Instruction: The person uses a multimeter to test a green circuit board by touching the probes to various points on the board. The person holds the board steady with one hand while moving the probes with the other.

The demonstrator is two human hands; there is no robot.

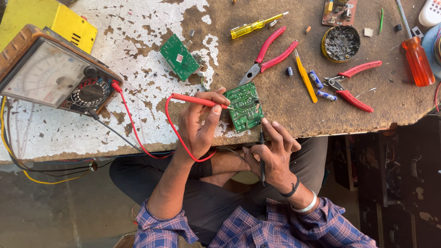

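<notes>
A small green circuit board [246, 106] lies solder side up near the front edge of the worn workbench [138, 55]. My left hand [200, 123] holds a red test probe [195, 100] like a pen, its tip touching the board's left side. My right hand [274, 154] grips a black test probe [262, 142], its tip touching the board's lower right edge. Red and black leads run left to an analog multimeter [50, 73] in a brown case.
A second green board [179, 57] lies further back. Red-handled pliers [271, 55], red cutters [351, 85], a yellow screwdriver [255, 26], yellow tweezers [306, 79], an orange screwdriver [415, 53], a round tin [341, 43] and small capacitors [317, 80] are scattered on the right. A yellow box [46, 18] sits back left.
</notes>
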